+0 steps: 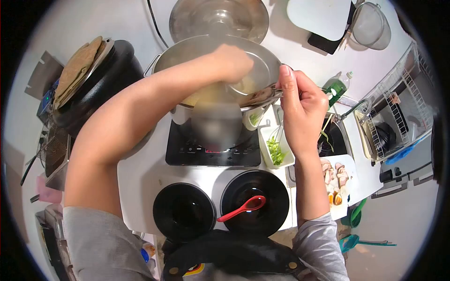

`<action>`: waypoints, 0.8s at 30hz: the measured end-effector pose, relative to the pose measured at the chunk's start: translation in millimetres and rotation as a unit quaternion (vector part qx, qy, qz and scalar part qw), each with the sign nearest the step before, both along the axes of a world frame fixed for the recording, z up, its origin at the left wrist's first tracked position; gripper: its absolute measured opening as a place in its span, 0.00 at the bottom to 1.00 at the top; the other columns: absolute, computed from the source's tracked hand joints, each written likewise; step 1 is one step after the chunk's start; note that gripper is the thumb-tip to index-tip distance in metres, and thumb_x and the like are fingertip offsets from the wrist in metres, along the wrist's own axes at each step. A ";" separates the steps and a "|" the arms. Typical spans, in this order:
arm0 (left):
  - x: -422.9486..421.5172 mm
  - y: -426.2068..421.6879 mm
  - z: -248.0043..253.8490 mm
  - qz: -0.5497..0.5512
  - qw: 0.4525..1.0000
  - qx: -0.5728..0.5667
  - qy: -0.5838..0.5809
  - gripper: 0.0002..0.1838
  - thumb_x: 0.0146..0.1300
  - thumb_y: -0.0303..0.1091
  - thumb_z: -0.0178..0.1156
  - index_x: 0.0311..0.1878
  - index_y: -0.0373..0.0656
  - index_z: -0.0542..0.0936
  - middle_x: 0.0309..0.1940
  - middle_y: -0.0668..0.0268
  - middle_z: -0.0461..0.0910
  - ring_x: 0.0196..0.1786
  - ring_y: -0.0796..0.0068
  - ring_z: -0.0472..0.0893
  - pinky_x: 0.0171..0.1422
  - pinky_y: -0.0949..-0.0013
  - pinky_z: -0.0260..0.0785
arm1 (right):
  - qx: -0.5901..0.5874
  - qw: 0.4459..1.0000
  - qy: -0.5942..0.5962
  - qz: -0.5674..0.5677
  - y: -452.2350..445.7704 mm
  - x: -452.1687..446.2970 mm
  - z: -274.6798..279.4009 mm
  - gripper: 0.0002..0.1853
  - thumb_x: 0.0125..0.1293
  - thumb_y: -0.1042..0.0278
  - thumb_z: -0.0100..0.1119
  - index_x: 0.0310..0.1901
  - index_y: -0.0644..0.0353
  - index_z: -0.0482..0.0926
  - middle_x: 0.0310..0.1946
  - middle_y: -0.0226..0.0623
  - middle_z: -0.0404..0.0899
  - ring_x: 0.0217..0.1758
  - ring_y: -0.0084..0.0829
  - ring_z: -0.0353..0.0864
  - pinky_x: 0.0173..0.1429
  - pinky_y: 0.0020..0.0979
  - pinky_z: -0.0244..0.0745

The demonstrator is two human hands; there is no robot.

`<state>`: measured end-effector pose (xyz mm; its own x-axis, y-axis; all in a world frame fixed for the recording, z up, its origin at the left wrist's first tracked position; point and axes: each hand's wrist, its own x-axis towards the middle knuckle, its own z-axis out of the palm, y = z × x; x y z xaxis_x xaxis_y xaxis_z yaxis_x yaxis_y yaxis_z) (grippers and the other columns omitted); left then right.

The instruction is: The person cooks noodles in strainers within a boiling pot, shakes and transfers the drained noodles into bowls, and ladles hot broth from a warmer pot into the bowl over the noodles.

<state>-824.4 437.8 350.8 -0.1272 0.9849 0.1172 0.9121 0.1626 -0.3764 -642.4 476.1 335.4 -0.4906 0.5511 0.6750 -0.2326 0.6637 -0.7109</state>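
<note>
Steel pot work seems midway, left hand curled above, hold unclear, right hand apparently gripping its rim, greens outside both bowls.

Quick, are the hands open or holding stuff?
Left hand: looks closed over the pot; too blurred to tell more.
Right hand: closed at the pot's edge; can't tell what it holds.

We see silver on the large round metal pot, plain black on the flat rectangular cooker, and white on the table. A round black bowl matches another round black bowl; the long-handled spoon is red. Bright green leafy pieces contrast with their white rectangular dish. We wear plain grey sleeves.
</note>
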 end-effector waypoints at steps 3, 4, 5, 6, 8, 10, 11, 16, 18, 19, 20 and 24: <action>-9.8 10.7 -1.5 0.008 0.999 0.033 -0.013 0.09 0.52 0.29 0.55 0.31 0.39 0.83 0.30 0.53 0.82 0.36 0.55 0.83 0.38 0.56 0.75 | -0.014 1.000 -0.004 0.014 -1.4 2.2 1.2 0.14 0.65 0.67 0.57 0.26 0.69 0.75 0.14 0.24 0.64 0.20 0.12 0.57 0.23 0.19 0.54; -11.1 11.5 -7.2 0.003 1.000 0.025 0.005 0.08 0.51 0.30 0.56 0.31 0.39 0.83 0.30 0.53 0.82 0.36 0.55 0.83 0.38 0.56 0.75 | -0.018 1.000 -0.009 0.016 -1.7 2.5 1.8 0.14 0.65 0.67 0.57 0.26 0.70 0.75 0.14 0.24 0.65 0.20 0.12 0.58 0.23 0.19 0.54; -9.0 9.4 -7.2 0.000 1.000 0.019 0.023 0.08 0.51 0.30 0.56 0.31 0.39 0.83 0.30 0.53 0.82 0.36 0.56 0.83 0.38 0.56 0.75 | -0.018 1.000 -0.014 0.008 -1.2 2.5 1.6 0.14 0.66 0.67 0.57 0.26 0.70 0.75 0.14 0.24 0.65 0.20 0.12 0.58 0.23 0.19 0.54; -7.5 10.1 -4.3 0.007 1.000 0.025 0.007 0.08 0.51 0.30 0.56 0.32 0.40 0.83 0.30 0.53 0.82 0.36 0.56 0.83 0.38 0.56 0.75 | -0.017 1.000 -0.019 0.002 0.0 2.3 1.3 0.14 0.66 0.67 0.57 0.26 0.70 0.75 0.14 0.24 0.65 0.21 0.12 0.58 0.23 0.19 0.55; -3.2 13.1 2.2 0.020 0.999 0.034 -0.025 0.08 0.51 0.31 0.57 0.32 0.40 0.83 0.30 0.53 0.82 0.36 0.56 0.83 0.38 0.56 0.75 | -0.011 1.000 -0.018 0.000 -0.2 1.4 1.4 0.15 0.66 0.67 0.56 0.26 0.70 0.75 0.14 0.24 0.66 0.21 0.12 0.58 0.23 0.19 0.55; -7.2 6.2 4.9 0.043 0.996 0.068 -0.031 0.08 0.51 0.30 0.56 0.31 0.40 0.83 0.29 0.52 0.82 0.36 0.55 0.83 0.38 0.55 0.75 | -0.001 1.000 -0.006 0.011 -2.4 1.4 3.1 0.15 0.66 0.67 0.56 0.25 0.70 0.75 0.14 0.24 0.66 0.21 0.12 0.58 0.23 0.19 0.55; -9.6 4.0 4.6 0.054 0.994 0.085 -0.033 0.08 0.51 0.30 0.56 0.31 0.40 0.82 0.29 0.52 0.82 0.36 0.54 0.83 0.38 0.55 0.75 | -0.004 1.000 -0.002 0.013 -2.7 1.5 2.2 0.15 0.66 0.67 0.56 0.25 0.70 0.75 0.14 0.24 0.65 0.21 0.12 0.58 0.23 0.19 0.55; -1.6 1.7 1.0 0.038 0.995 0.073 -0.059 0.08 0.53 0.29 0.54 0.32 0.39 0.82 0.31 0.51 0.81 0.38 0.53 0.82 0.39 0.55 0.75 | -0.004 1.000 -0.006 0.009 -2.0 1.3 1.3 0.15 0.66 0.67 0.56 0.25 0.70 0.74 0.14 0.25 0.65 0.21 0.12 0.58 0.23 0.19 0.54; -3.8 3.5 -0.9 0.055 0.994 0.079 -0.048 0.09 0.53 0.29 0.54 0.33 0.39 0.82 0.32 0.50 0.81 0.38 0.53 0.82 0.40 0.55 0.75 | 0.004 1.000 0.010 0.015 -0.7 -0.5 -2.0 0.18 0.67 0.61 0.55 0.22 0.65 0.74 0.13 0.21 0.61 0.18 0.11 0.55 0.22 0.19 0.48; -6.9 4.4 -8.9 0.054 0.996 0.067 -0.034 0.09 0.53 0.29 0.54 0.34 0.39 0.82 0.33 0.50 0.81 0.38 0.53 0.82 0.40 0.55 0.75 | 0.009 1.000 0.019 0.017 0.1 -1.1 -3.9 0.19 0.67 0.59 0.54 0.21 0.63 0.74 0.12 0.19 0.60 0.17 0.11 0.54 0.21 0.19 0.45; -2.9 2.1 -7.6 0.053 0.997 0.056 -0.019 0.09 0.54 0.30 0.54 0.35 0.39 0.82 0.33 0.50 0.81 0.39 0.53 0.82 0.41 0.55 0.75 | 0.007 1.000 0.017 0.016 1.0 -1.0 -5.2 0.19 0.67 0.59 0.54 0.21 0.63 0.74 0.12 0.19 0.60 0.17 0.11 0.54 0.21 0.19 0.45; 16.2 6.3 20.7 0.107 0.993 0.023 -0.049 0.12 0.50 0.29 0.57 0.38 0.42 0.83 0.37 0.56 0.82 0.43 0.58 0.82 0.42 0.59 0.75 | -0.007 1.000 0.014 0.020 3.0 -0.6 -7.0 0.19 0.67 0.59 0.54 0.22 0.63 0.74 0.12 0.19 0.60 0.17 0.11 0.55 0.20 0.19 0.46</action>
<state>-808.2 444.1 371.6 -0.3453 0.9284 0.1375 0.8872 0.3706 -0.2747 -643.0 479.0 328.4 -0.4939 0.5414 0.6804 -0.2779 0.6432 -0.7135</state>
